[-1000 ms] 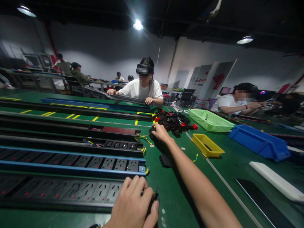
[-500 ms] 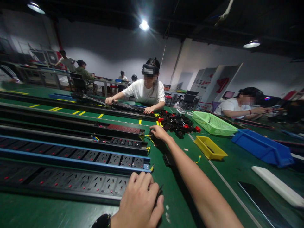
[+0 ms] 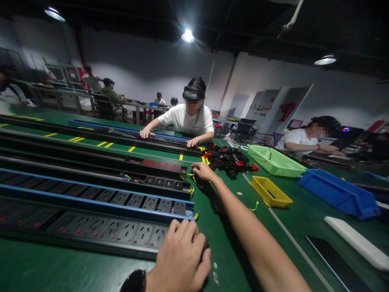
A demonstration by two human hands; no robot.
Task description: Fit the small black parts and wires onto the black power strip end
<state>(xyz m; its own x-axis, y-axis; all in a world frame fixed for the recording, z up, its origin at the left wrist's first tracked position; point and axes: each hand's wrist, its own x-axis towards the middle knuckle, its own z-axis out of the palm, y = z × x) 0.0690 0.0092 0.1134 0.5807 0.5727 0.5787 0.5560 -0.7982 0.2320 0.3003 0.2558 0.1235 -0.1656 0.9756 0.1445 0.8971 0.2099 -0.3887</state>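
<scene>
My left hand (image 3: pixel 182 257), with a dark band at the wrist, curls over the right end of the nearest black power strip (image 3: pixel 112 230). A small dark tip sticks out past its fingers. Farther off, my right hand (image 3: pixel 204 172) reaches to the end of a strip with dark red sockets (image 3: pixel 162 165). Its fingers are bent together, close to a yellow-green wire (image 3: pixel 194 178); what they pinch, if anything, is too small to make out. Between the hands lie a blue-edged socket strip (image 3: pixel 136 200) and a black strip (image 3: pixel 164 182) with several square sockets.
Beyond my right hand is a heap of black and red parts (image 3: pixel 229 158). Rightward stand a green basket (image 3: pixel 275 162), a yellow bin (image 3: pixel 270 192) and a blue bin (image 3: pixel 337 194). A co-worker (image 3: pixel 194 117) opposite has both hands on another strip; another person (image 3: pixel 306 136) sits right.
The view has shifted slightly. My hands keep their places on the strips. The co-worker opposite has lowered the long strip onto the table, hands now flat on it.
</scene>
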